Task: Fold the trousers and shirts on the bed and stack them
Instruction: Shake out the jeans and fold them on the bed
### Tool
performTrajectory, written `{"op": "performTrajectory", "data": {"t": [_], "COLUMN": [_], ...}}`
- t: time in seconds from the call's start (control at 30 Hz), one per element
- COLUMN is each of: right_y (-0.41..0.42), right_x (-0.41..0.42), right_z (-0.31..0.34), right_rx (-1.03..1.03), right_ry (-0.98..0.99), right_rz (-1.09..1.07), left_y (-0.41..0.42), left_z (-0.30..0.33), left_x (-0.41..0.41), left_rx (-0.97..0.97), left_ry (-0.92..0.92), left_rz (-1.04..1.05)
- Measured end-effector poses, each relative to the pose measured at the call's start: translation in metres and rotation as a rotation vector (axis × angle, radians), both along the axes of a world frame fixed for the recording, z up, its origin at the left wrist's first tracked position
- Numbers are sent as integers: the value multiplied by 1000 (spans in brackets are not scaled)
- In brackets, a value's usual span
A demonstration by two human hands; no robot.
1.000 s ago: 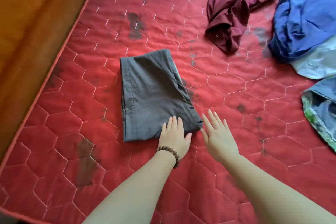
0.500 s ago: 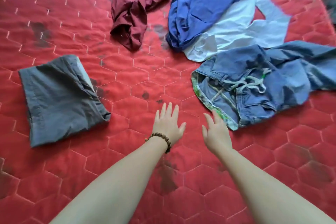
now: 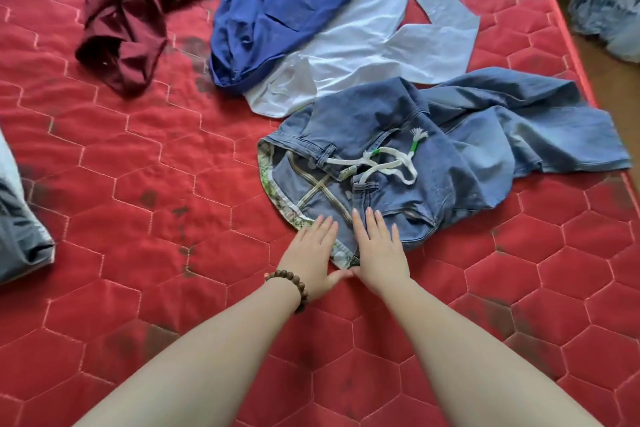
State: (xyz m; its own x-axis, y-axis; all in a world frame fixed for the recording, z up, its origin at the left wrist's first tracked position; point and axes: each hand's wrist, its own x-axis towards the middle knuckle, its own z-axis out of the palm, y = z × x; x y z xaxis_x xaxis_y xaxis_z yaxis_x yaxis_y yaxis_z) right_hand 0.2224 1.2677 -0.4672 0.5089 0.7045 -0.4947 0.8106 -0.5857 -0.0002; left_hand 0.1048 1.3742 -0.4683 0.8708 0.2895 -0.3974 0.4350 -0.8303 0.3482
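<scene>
**Hands flat on the denim trousers**

Left hand (image 3: 313, 250) and right hand (image 3: 379, 248) lay side by side, fingers straight, gripping nothing, pressed on near waistband of denim trousers (image 3: 433, 156) at right of red mattress (image 3: 138, 156). Folded grey trousers (image 3: 20, 239) sat far left.
</scene>
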Motion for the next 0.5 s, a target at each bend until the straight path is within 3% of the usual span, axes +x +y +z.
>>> {"op": "performTrajectory", "data": {"t": [0.13, 0.33, 0.5], "right_y": [-4, -7, -15], "right_x": [7, 1, -59], "right_z": [-11, -2, 1], "right_rx": [159, 270, 340], "right_ry": [50, 116, 255], "right_rz": [-63, -191, -274], "left_y": [-22, -29, -19], "left_z": [-13, -21, -20], "left_x": [12, -7, -54], "left_rx": [-167, -41, -12], "left_ry": [-19, 16, 67], "left_rz": [1, -53, -90]}}
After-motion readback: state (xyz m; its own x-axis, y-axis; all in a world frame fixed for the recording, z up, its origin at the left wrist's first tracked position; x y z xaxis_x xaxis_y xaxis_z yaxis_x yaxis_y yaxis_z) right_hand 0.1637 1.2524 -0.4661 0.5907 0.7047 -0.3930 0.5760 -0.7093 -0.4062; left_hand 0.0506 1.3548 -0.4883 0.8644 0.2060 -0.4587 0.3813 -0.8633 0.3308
